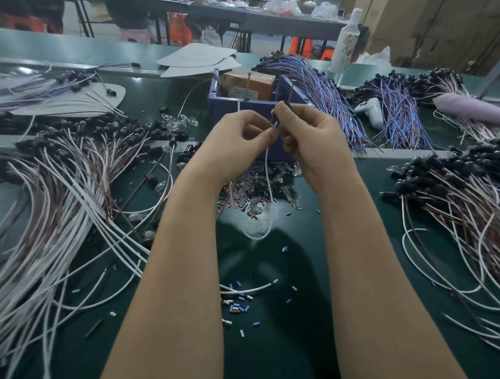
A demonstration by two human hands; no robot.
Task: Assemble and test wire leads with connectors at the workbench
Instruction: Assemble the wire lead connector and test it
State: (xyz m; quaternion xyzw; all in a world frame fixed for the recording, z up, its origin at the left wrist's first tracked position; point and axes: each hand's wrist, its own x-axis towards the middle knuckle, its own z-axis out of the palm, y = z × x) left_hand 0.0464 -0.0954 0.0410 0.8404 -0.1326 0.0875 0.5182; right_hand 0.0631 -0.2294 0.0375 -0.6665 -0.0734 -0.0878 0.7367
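Both my hands meet in front of a blue fixture box (237,110) at the centre of the green bench. My left hand (236,144) pinches the upper end of a white wire lead (268,188), which hangs down in a loop to the mat. My right hand (306,139) holds a small black connector (275,118) against that wire end, fingertips nearly touching the left ones. A pile of clear bulbs and tiny coloured sleeves (254,195) lies just below my wrists.
White and brown leads (59,201) with black connectors fan out at left. More of them (456,199) lie at right. Blue-purple leads (325,93) drape behind the box. A white controller (370,111), a bottle (345,44) and loose sleeves (238,306) are also on the bench.
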